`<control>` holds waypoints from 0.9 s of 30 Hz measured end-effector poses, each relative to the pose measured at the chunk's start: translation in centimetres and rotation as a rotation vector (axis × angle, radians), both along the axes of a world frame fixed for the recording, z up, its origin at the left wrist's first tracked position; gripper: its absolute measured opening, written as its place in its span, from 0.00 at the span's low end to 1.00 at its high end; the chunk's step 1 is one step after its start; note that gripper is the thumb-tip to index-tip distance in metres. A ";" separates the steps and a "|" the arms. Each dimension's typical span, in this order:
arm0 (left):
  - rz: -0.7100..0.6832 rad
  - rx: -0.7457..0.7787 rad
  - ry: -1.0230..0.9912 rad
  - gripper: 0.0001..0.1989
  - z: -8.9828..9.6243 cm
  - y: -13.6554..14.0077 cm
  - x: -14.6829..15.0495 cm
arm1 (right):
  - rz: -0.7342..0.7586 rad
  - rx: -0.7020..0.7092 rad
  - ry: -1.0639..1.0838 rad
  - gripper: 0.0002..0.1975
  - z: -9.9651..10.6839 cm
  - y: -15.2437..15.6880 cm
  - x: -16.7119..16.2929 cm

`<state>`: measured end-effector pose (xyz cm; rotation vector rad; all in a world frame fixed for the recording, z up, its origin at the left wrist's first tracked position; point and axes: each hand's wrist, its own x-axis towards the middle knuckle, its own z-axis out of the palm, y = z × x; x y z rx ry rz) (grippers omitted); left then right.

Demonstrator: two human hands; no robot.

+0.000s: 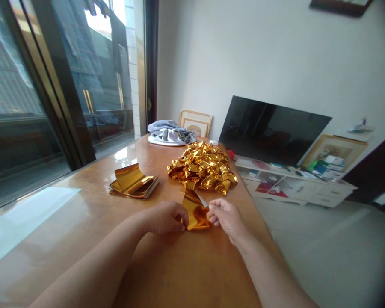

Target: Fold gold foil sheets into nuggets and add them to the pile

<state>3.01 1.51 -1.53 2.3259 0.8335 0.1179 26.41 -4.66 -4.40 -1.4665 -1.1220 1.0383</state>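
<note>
A sheet of gold foil paper (196,214) lies on the wooden table between my hands, its far right corner lifted and showing a pale underside. My left hand (168,217) is closed on the sheet's near left edge, fingers bent down at the tabletop. On the right edge, my right hand (226,216) pinches the paper between thumb and fingers. Just beyond them rises a heap of folded gold foil pieces (205,167). To the left sits a stack of flat gold foil sheets (134,184), the top one curling upward.
The glossy wooden table (167,273) ends along its right edge, above a pale floor. Folded clothes (170,132) and a framed picture (195,122) are at the far end. A television (272,128) stands on a white cabinet (298,186). Glass sliding doors (83,85) line the left.
</note>
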 end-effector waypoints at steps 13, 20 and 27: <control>-0.138 0.055 -0.054 0.13 -0.4 -0.3 0.7 | -0.072 0.044 -0.056 0.40 -0.4 1.0 0.7; -0.135 0.087 -0.057 0.12 0.0 -0.6 0.8 | -0.022 0.056 0.042 0.35 -1.0 1.5 0.4; -0.168 0.024 -0.112 0.12 -0.2 -1.0 0.8 | 0.031 0.011 0.047 0.08 0.2 0.3 1.4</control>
